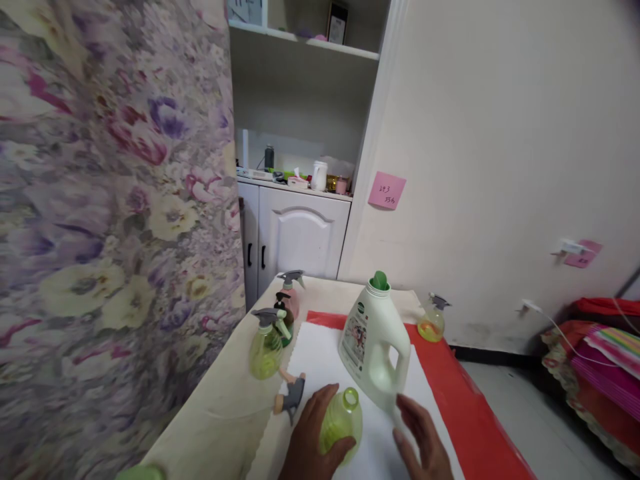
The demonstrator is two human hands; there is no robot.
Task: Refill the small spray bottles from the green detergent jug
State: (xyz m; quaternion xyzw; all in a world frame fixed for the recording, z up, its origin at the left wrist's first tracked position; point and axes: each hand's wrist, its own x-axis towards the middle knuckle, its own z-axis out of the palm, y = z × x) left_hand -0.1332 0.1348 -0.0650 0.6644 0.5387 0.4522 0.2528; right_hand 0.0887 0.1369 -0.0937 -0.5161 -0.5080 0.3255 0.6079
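My left hand (315,437) is wrapped round a yellow-green clear bottle (345,421), whose neck has no top on it. To its right, my right hand (424,440) holds nothing, its fingers apart and close to the base of a large pale green jug (373,337) with a handle. A darker green piece (380,280) sits in the jug's mouth. A loose grey and peach spray head (291,395) lies left of my left hand, with a thin tube (235,415) running leftward from it.
At the table's left stand a yellow-green spray bottle (266,352), a dark pump bottle (285,320) and a pink spray bottle (290,297). Another spray bottle (432,323) with orange-yellow liquid stands right. White paper (313,347) lies over a red sheet (457,380). A floral curtain (120,200) hangs left.
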